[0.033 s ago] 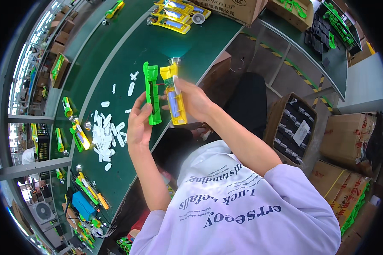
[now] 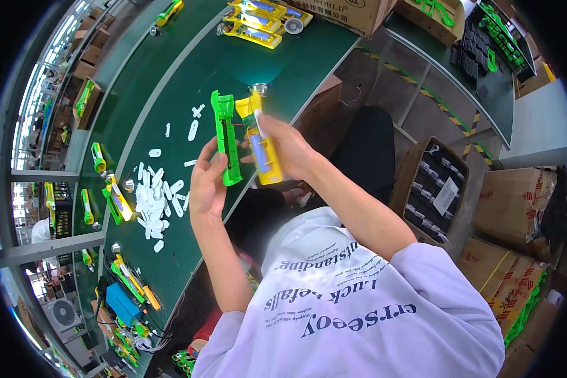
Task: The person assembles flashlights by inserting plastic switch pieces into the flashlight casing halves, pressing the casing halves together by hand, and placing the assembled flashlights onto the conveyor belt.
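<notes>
My left hand [image 2: 207, 183] grips the green half of a flashlight casing [image 2: 227, 142], hollow side toward the other half. In my right hand [image 2: 285, 146] is the yellow casing half [image 2: 270, 174], fitted with a blue-violet cylindrical battery [image 2: 258, 150] and a small green circuit board. My right thumb presses near a white piece on its edge. A thin red wire bridges the two halves, which are held apart, side by side. At the yellow half's far end sits a silvery lamp cup [image 2: 259, 89], with a pale glow on the table beyond it.
Small white plastic pieces [image 2: 151, 205] lie heaped on the green table [image 2: 189, 69]. Yellow flashlight halves [image 2: 252, 33] are stacked at the far end beside a cardboard box [image 2: 353, 16]. At left are green-yellow flashlights [image 2: 116, 198] and a blue box-shaped device [image 2: 123, 303]. An open carton [image 2: 416, 220] stands right.
The yellow half has tilted slightly, its near end swinging a little to the right. Both hands keep their hold.
</notes>
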{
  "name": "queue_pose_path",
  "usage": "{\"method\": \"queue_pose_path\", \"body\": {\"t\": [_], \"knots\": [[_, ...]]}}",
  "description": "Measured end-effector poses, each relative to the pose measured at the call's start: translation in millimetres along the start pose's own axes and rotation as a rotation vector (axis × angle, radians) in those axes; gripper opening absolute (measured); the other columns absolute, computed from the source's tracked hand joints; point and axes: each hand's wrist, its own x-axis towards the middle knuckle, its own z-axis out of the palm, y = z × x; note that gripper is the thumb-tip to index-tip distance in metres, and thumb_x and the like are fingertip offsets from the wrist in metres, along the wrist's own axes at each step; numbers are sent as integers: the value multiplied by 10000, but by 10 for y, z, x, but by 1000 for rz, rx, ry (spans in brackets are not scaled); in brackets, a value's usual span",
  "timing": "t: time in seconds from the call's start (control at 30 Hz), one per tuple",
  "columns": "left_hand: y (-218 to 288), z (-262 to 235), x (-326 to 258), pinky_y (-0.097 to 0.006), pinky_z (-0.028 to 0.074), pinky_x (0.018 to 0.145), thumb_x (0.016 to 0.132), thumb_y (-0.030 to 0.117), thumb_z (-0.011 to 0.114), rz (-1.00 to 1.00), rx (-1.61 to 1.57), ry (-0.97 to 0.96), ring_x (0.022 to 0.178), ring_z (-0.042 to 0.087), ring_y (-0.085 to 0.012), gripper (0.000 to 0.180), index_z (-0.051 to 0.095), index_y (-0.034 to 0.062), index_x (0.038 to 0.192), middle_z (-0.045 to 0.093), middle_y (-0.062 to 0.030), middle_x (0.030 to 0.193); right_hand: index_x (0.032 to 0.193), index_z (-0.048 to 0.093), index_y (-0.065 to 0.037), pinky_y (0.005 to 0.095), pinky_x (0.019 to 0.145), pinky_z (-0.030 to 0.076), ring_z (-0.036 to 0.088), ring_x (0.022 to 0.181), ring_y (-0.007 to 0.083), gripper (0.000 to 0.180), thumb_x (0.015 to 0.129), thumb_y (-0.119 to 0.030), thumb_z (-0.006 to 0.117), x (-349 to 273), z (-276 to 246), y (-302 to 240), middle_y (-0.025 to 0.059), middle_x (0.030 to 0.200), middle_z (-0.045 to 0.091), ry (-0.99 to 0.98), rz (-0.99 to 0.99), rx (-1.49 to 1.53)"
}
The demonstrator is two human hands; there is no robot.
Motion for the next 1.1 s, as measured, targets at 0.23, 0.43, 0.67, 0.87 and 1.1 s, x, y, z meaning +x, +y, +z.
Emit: {"method": "queue_pose_path", "body": {"t": [0.23,0.43,0.67,0.87,1.1], "knots": [[-288,320,-139,-329,519,902,981,202,596,111,-55,171,1049,632,-182,422,493,24,1350,640,-102,1181,1182,556,-90,275,655,539,612,821,132,486,966,-524,525,-20,104,7,47,962,585,60,31,-89],[-326,344,-142,-306,546,845,952,107,613,139,46,189,950,671,-171,389,510,-56,1290,680,-118,1067,1169,558,-98,263,720,521,589,827,100,439,981,-492,524,-37,10,60,30,952,581,78,26,-40],[-250,352,-147,-292,538,846,883,37,687,165,120,132,957,670,-172,445,519,-75,1279,680,-147,1099,1105,561,-103,271,726,512,591,822,95,385,987,-468,527,3,-11,63,20,939,588,81,21,-44],[-204,282,-145,-280,538,816,906,43,654,122,4,139,923,671,-163,419,516,-68,1285,685,-127,1062,1181,572,-98,301,723,537,620,813,122,412,986,-459,527,17,30,50,35,962,616,81,64,22],[-264,443,-161,-247,519,816,870,4,685,166,111,185,937,648,-128,444,552,-24,1293,677,-90,1041,1153,600,-93,295,689,539,625,770,118,448,989,-495,490,-75,98,51,25,914,628,214,52,46]]}}
